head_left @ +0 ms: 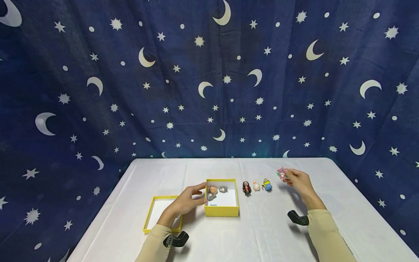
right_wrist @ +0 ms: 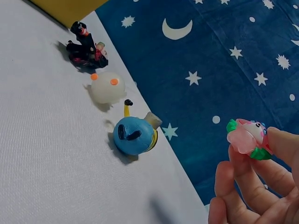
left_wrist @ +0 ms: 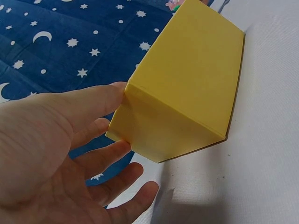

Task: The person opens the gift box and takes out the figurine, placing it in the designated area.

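Between the thumb and fingers of my right hand (head_left: 299,183) is a small pink figurine (right_wrist: 245,138) with green parts, held up above the table's right side. My left hand (head_left: 186,201) touches the left side of an open yellow box (head_left: 222,211), its fingers loosely extended against the wall, as the left wrist view shows. Inside the box lie several small figurines, among them a brown-haired one (head_left: 213,190) and a grey one (head_left: 223,189). Right of the box, a dark-haired figurine (head_left: 247,187), a white round one (right_wrist: 107,87) and a yellow-and-blue minion figurine (right_wrist: 134,135) form a row.
A yellow-rimmed box lid (head_left: 149,214) lies left of the box, inner side up, partly behind my left forearm. The white-covered table (head_left: 262,233) ends at a dark blue curtain (head_left: 196,105) with moons and stars. Each wrist carries a black strap mount (head_left: 298,218).
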Tool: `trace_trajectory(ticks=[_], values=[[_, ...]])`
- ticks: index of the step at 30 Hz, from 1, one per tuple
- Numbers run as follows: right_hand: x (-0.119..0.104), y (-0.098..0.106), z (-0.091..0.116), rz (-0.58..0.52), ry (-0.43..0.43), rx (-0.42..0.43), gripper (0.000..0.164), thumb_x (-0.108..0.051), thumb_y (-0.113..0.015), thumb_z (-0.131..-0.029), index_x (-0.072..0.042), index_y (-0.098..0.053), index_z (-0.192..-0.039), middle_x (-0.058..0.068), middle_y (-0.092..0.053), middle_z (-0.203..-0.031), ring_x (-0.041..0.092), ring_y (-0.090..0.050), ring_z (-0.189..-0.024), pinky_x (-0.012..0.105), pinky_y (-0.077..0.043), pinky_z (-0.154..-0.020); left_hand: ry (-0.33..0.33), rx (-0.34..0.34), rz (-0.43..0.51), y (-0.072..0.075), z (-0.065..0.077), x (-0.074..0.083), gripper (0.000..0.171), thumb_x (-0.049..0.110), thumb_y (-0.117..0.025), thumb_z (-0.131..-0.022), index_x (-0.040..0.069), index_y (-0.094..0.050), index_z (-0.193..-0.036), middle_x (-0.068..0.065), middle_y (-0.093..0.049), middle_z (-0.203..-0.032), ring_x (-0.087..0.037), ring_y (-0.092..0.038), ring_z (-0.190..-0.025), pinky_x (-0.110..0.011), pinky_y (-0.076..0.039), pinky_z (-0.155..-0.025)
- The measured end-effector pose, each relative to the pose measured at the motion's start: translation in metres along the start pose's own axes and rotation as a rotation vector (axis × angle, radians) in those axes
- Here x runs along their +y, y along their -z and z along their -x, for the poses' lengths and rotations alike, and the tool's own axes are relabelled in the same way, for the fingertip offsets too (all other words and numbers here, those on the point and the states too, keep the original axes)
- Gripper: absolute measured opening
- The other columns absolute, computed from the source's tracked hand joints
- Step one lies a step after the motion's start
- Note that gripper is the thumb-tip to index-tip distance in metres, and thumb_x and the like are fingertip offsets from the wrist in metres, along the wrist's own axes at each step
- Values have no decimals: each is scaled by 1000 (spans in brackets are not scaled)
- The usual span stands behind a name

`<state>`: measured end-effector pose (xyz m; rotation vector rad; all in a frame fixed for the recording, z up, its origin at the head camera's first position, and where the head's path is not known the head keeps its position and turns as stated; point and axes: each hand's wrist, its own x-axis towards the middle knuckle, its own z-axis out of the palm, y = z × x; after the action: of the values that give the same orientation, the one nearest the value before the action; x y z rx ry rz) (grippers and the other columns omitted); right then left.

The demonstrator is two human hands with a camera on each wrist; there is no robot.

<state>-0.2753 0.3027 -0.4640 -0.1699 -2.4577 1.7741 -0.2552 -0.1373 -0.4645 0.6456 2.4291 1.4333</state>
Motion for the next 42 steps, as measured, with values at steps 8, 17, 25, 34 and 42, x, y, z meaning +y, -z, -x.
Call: trace_trajectory(ticks=[8,17,25,34,42], values=[[4,-1,-1,-47,9,47,43,-25,-51,-107,11,-56,-130,-26,-66,-72,-6,-63,-69,16,-53,-69,8,4,6,-1,0,0,62,13,-68,-97,8,-44,-153,-16,-43,-159,-45,-46,-139,-63,-35,-116],[4,0,1,-34,3,66,38,-23,-49,-107,10,-54,-127,-26,-64,-68,-5,-62,-66,17,-54,-69,10,4,14,-1,0,1,62,13,-67,-97,9,-44,-154,-15,-42,-160,-45,-46,-140,-62,-35,-117],[7,0,-1,9,-27,73,34,-20,-48,-107,8,-52,-126,-24,-64,-69,-3,-60,-64,18,-51,-65,11,6,2,-1,1,2,61,14,-67,-97,8,-44,-154,-15,-42,-160,-45,-46,-140,-63,-35,-117],[11,-3,0,36,-12,21,32,-15,-51,-105,12,-54,-122,-19,-66,-73,0,-61,-65,19,-52,-66,11,3,0,-1,0,1,61,14,-67,-98,8,-43,-154,-15,-42,-160,-45,-46,-140,-63,-35,-117],[16,-6,-1,80,-15,-9,34,-16,-52,-105,13,-55,-123,-16,-64,-71,0,-58,-63,20,-49,-59,7,0,8,-1,0,1,61,14,-67,-97,8,-43,-154,-15,-41,-160,-45,-45,-140,-62,-36,-117]])
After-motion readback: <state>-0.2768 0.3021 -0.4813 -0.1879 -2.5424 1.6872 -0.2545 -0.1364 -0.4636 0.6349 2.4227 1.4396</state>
